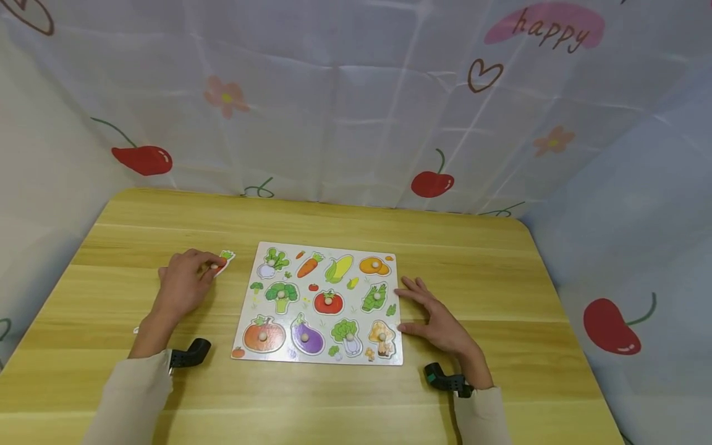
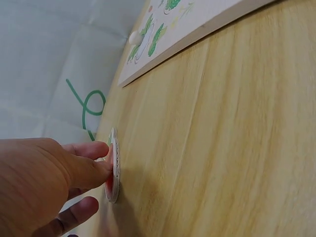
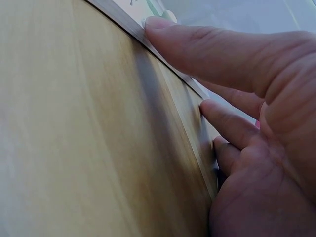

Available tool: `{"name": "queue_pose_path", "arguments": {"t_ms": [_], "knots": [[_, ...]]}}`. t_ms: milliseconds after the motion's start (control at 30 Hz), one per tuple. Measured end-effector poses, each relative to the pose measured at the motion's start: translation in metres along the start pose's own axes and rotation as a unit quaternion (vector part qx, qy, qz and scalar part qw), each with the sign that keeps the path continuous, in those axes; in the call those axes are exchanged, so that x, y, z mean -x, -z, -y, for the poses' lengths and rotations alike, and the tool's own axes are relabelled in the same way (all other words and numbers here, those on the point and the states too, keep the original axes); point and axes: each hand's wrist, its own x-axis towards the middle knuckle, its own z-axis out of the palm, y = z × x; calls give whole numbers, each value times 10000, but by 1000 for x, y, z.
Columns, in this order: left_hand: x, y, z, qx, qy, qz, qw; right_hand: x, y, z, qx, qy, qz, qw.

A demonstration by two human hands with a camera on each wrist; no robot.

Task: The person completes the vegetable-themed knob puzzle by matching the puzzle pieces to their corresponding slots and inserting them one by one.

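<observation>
A carrot puzzle piece (image 1: 222, 263), orange-red with a green top, is pinched between the thumb and fingers of my left hand (image 1: 186, 281) left of the board. In the left wrist view the piece (image 2: 114, 168) shows nearly edge-on close to the table; I cannot tell whether it touches. The vegetable puzzle board (image 1: 303, 309) lies flat at the table's middle. Knobbed pieces sit in most of its spots, while the carrot picture (image 1: 309, 266) and corn picture (image 1: 339, 269) show no knob. My right hand (image 1: 442, 321) rests at the board's right edge, thumb and fingers spread and fairly straight.
A small white edge of something (image 1: 136, 330) peeks out beside the left forearm. Each wrist wears a black camera mount, one on the left (image 1: 191, 353) and one on the right (image 1: 445, 378). A printed curtain (image 1: 334, 123) hangs behind the wooden table (image 1: 311, 402).
</observation>
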Motion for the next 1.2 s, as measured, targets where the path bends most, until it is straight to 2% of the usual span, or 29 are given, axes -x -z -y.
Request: {"name": "queue_pose_path", "arguments": {"t_ms": [500,900,1067,1200], "knots": [[-6,0,-10,144,-5,-102,9998,0,1,1,-71,-6,-17,10000],[-15,-7,-31,269,-164,-175,9994,2,-2,-1,-29,24,-20,10000],[-20,-13,-43,362,-234,-81,9990,1,-2,-2,4,2,2,10000],[-27,-20,-55,406,-232,120,9988,1,-1,-1,81,-29,-19,10000]]}}
